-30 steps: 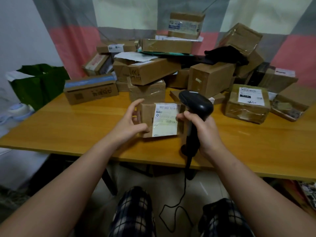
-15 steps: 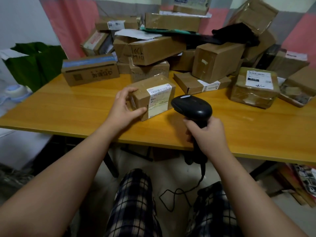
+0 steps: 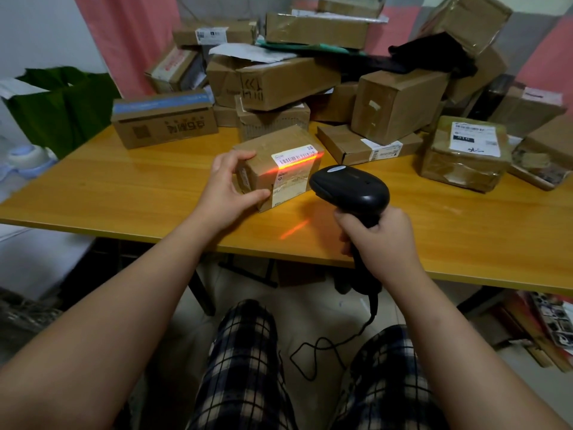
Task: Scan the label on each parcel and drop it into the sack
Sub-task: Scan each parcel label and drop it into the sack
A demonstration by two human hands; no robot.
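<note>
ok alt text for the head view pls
A right hand aims a black scanner whose red beam crosses the label on a small parcel the left hand holds on a table, before piled boxes.

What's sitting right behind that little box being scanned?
Directly behind the scanned parcel stands a taped brown box, with a longer carton lying on top of it. The parcel hides the taped box's lower front, so whether they touch cannot be told.

Home parcel-sorting room, piled cardboard parcels [image 3: 288, 82], wooden table [image 3: 124, 187], curtain [image 3: 130, 38]
</note>
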